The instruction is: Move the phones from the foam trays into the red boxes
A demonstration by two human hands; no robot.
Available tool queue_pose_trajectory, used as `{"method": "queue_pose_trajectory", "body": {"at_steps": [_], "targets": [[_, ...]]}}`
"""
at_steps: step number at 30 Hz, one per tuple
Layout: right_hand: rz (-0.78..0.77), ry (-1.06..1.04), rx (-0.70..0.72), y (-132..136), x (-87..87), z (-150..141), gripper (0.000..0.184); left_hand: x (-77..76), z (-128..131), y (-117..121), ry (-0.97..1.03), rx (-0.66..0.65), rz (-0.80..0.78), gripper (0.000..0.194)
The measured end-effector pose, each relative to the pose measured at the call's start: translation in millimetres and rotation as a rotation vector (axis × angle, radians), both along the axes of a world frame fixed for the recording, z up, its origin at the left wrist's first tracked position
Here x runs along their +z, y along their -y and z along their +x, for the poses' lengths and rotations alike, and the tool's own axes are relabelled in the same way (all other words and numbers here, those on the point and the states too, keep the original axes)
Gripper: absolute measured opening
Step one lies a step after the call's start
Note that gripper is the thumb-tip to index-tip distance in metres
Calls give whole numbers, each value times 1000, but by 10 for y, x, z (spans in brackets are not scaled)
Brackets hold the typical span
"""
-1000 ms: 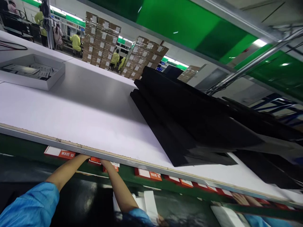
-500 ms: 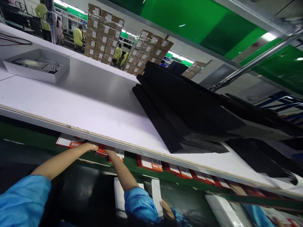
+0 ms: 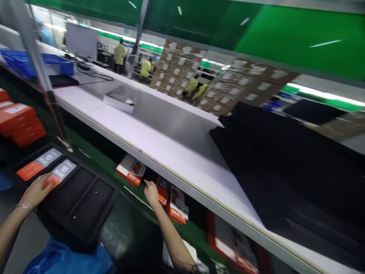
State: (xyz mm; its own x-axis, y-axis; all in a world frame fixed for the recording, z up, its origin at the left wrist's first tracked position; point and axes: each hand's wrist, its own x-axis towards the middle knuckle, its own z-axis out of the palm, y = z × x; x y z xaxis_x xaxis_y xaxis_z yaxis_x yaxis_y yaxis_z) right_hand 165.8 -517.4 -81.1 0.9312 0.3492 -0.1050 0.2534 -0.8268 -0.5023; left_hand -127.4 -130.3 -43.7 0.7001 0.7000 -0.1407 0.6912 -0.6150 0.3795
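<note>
While left fingers (image 3: pixel 47 179) lie open on an orange card (image 3: pixel 28 171) in the black tray (image 3: pixel 68 199), right fingers (image 3: pixel 148 188) hold nothing.

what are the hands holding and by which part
The left hand lies on the edge of an orange-and-grey card, grip unclear. The right hand holds nothing, beside an orange box.

Blue work smock (image 3: pixel 67 260), thin bracelet (image 3: pixel 24 206) on the left wrist (image 3: pixel 19 209)

Bright overhead strip lights (image 3: pixel 322 94), heavy motion blur, and wide-angle bending toward the frame edges.
</note>
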Motion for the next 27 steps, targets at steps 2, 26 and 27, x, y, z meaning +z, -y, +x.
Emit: {"method": "queue_pose_trajectory", "body": {"at_steps": [2, 26, 27], "targets": [[106, 86, 270, -436, 97, -347, 50, -41, -153, -313, -50, 42, -22, 63], [635, -817, 413, -2459, 274, -1786, 65, 241, -139, -51, 214, 193, -88, 42], [736, -901, 385, -2445, 294, -1862, 82, 289, -129, 49, 305, 239, -105, 43]]}}
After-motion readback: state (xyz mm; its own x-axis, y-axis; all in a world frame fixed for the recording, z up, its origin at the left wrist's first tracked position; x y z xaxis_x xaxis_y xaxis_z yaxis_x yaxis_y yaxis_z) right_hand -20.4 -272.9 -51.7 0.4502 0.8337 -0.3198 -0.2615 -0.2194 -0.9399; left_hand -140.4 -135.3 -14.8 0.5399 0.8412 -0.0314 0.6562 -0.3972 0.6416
